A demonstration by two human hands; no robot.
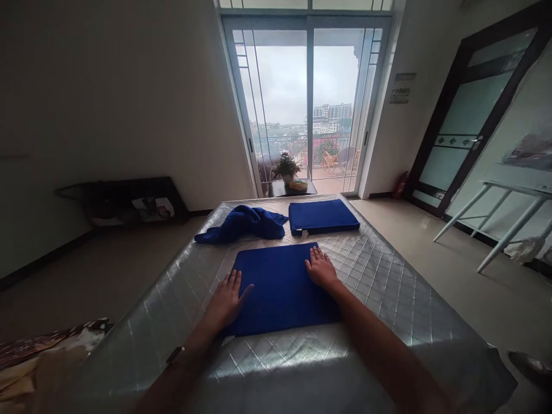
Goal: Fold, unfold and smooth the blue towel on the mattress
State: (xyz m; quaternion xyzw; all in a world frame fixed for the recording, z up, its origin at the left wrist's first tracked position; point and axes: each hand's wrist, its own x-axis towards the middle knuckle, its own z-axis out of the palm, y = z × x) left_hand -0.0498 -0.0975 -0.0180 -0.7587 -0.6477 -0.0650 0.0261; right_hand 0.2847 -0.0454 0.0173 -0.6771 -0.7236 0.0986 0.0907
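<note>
A flat blue cloth [280, 293], spread in a rectangle, lies on the plastic-covered mattress [375, 282] in front of me. At its left edge rests my left hand [226, 299], fingers stretched out and thumb apart. My right hand [321, 267] lies flat on the cloth's upper right corner with its fingers extended. Beyond it a folded stack of blue cloth [323, 215] sits at the far right, a small white tag at its front edge. To the left of that stack is a crumpled blue cloth [252, 223]. Neither hand grips anything.
Past the mattress's far end stands a small table with a potted plant [286, 167], before a sliding glass door [308, 103]. A dark framed object [129, 201] leans at the left wall. On the right are a metal-legged stand [509, 215] and a fire extinguisher [400, 185].
</note>
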